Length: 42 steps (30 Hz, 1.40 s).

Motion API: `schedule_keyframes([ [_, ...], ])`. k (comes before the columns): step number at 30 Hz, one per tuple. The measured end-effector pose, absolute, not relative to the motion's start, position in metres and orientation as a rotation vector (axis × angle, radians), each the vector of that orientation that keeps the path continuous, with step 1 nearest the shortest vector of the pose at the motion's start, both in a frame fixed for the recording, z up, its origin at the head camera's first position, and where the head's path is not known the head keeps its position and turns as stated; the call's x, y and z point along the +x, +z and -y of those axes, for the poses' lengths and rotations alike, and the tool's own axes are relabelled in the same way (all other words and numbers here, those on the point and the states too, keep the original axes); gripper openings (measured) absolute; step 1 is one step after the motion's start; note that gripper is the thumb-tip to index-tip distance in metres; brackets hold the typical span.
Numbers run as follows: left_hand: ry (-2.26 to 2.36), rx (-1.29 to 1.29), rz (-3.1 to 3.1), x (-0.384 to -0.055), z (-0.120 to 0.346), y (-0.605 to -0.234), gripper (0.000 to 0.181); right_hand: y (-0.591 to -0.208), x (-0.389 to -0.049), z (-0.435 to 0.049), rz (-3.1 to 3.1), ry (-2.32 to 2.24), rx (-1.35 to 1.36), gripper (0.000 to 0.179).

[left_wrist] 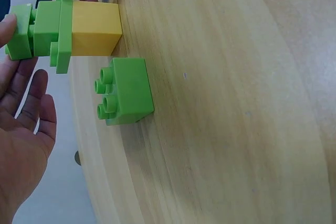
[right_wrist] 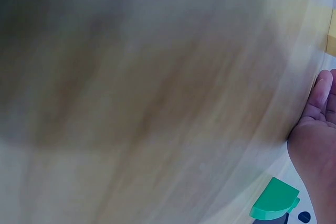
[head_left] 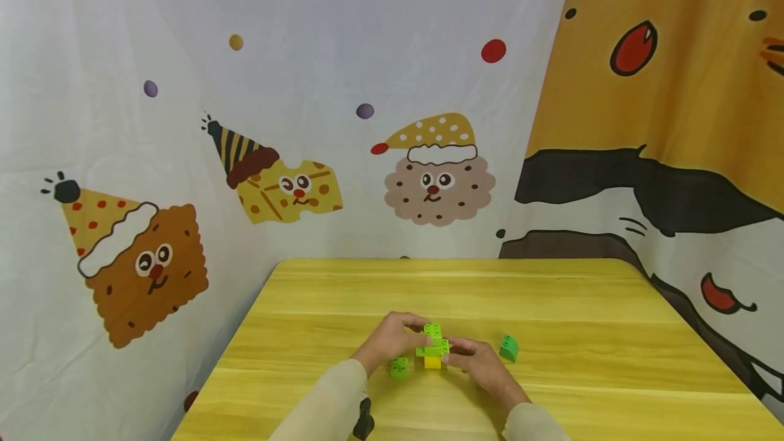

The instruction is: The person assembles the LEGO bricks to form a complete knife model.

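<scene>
A stack of toy building blocks (head_left: 432, 362) stands upright on the table, with a yellow block at the bottom, a wider green plate above it and smaller green bricks on top. My left hand (head_left: 393, 341) pinches the top green brick (left_wrist: 21, 31) between thumb and fingers. From the other side my right hand (head_left: 480, 363) holds the stack, its thumb on the edge of the green plate (left_wrist: 64, 35). A loose green brick (left_wrist: 131, 90) with studs lies just left of the stack. The right wrist view shows only part of the right hand (right_wrist: 317, 124).
A darker green curved block (head_left: 508, 348) lies on the wooden table (head_left: 343, 284), to the right of my right hand. Behind the table hangs a cloth (head_left: 306, 39) printed with cartoon figures. A black strap (head_left: 364, 419) is on my left wrist.
</scene>
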<state>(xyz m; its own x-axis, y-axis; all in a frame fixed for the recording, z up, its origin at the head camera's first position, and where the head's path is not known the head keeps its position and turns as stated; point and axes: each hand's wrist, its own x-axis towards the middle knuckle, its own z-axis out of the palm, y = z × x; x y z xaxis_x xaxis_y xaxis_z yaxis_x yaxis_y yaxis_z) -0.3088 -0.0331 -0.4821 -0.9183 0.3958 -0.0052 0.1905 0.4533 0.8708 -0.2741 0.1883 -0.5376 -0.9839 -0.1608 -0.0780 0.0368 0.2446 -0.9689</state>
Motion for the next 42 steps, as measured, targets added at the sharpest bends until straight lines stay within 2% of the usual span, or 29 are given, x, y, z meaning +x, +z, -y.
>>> schedule_keyframes([
  [22, 1.462, 0.591, -2.517, -0.306, 0.033, -0.486, 0.032, -0.538, -0.276, -0.187, -2.404, -1.782, -0.071, 0.053],
  [29, 1.433, 0.639, -2.551, -0.306, 0.032, -0.489, 0.040, -0.536, -0.274, -0.187, -2.409, -1.785, -0.048, 0.052],
  [42, 1.386, 0.723, -2.589, -0.307, 0.031, -0.490, 0.032, -0.536, -0.274, -0.188, -2.385, -1.811, -0.060, 0.051],
])
